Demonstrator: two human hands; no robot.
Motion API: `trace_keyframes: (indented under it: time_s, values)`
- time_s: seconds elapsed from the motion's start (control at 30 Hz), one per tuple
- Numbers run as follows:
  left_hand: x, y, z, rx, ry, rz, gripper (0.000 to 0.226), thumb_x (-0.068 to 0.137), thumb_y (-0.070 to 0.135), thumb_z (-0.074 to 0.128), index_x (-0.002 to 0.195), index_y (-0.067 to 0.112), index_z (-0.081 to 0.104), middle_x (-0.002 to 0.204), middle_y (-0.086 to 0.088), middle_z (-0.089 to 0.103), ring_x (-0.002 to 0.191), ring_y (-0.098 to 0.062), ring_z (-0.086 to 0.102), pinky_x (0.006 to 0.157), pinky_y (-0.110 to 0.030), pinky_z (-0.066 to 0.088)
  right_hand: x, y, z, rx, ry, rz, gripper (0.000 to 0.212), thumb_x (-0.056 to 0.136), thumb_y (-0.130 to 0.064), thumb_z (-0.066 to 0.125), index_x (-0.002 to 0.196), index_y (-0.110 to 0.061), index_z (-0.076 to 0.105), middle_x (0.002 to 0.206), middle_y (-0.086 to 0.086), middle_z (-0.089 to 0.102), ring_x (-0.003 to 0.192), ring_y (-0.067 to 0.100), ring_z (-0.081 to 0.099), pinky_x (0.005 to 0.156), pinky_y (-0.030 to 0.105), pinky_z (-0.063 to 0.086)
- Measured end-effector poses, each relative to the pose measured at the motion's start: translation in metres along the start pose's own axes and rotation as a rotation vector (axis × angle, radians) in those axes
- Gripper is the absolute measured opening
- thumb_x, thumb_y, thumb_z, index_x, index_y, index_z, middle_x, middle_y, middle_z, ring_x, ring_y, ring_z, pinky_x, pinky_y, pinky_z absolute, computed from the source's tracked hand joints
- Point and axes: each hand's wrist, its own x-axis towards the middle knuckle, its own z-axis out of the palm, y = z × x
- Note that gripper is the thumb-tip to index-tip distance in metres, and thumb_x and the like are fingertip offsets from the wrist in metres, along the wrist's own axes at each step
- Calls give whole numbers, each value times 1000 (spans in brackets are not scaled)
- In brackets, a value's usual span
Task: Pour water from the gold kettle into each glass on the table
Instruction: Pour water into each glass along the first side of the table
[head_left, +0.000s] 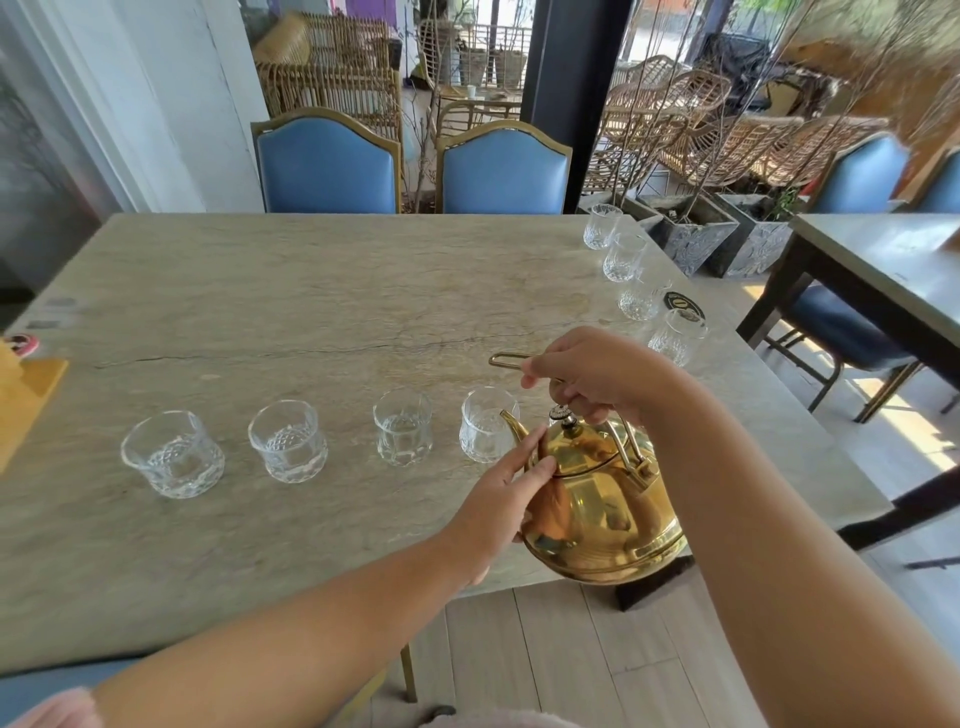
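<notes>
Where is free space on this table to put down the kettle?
The widest bare patch of the table lies between the front row of glasses and the blue chairs. The strip before that row is bare too. The right edge is crowded: four glasses and a black coaster.

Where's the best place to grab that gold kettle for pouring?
By the arched handle, from above, as the right hand does: it stands upright over the lid, clear of the round, smooth kettle. The spout points toward the nearest glass, so the left hand can steady the side beside it.
</notes>
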Motion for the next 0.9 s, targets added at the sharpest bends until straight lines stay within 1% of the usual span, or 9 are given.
trace_keyframes:
  time_s: [0.07,0.2,0.37,0.43,0.53,0.63,0.7,0.8,0.9]
  values:
    - [0,0,0,0,-1,-4,45,98,33,45,141,43,36,123,10,54,100,2,52,102,-43,43,0,0,0,6,1,0,24,94,-14,51,104,5,61,53,3,38,40,12,28,33,16,24]
    - [2,0,1,-9,-1,-1,44,98,33,45,141,43,37,115,15,55,100,2,52,99,-39,44,1,0,-1,3,0,-5,24,94,-15,51,103,4,61,52,3,39,37,11,29,33,15,24]
    - [2,-1,0,-2,-1,1,45,98,33,44,141,43,36,118,14,54,100,3,51,99,-40,44,1,1,-1,30,-7,-5,24,94,-14,52,104,5,61,53,4,38,37,12,28,33,14,25]
    - [1,-1,1,5,-6,-2,44,98,33,44,141,43,36,124,9,54,102,0,52,95,-37,44,1,1,-1,37,-10,-8,23,94,-15,52,102,5,62,52,3,38,36,11,28,33,14,25]
    - [1,0,1,6,-7,-7,44,98,33,44,141,44,36,128,6,53,104,-5,52,94,-37,43,2,2,-1,30,-10,-9,23,94,-16,53,101,4,62,51,3,39,37,11,29,33,15,25]
    - [2,-1,0,4,-4,-15,44,98,35,44,140,46,36,124,8,54,110,-11,51,96,-40,44,2,1,-2,30,-14,-10,24,94,-16,53,102,4,63,50,2,39,33,9,29,33,15,26]
    - [3,-2,0,-1,-2,-15,44,98,35,44,140,46,36,121,11,54,108,-9,52,97,-41,44,3,1,-2,23,-15,-9,25,94,-16,53,102,4,63,50,2,39,33,9,29,33,15,26]
    - [4,-3,0,-2,2,-9,45,97,36,45,140,47,36,117,16,55,104,-3,52,89,-36,47,3,0,-2,27,-23,-1,25,94,-17,52,103,4,62,51,2,38,32,8,28,33,14,25]
    - [5,-4,0,-8,7,-14,45,97,36,45,140,47,36,116,15,56,103,-2,53,82,-32,49,3,0,-3,31,-27,0,26,95,-16,51,105,5,62,51,2,38,31,8,27,32,15,24]
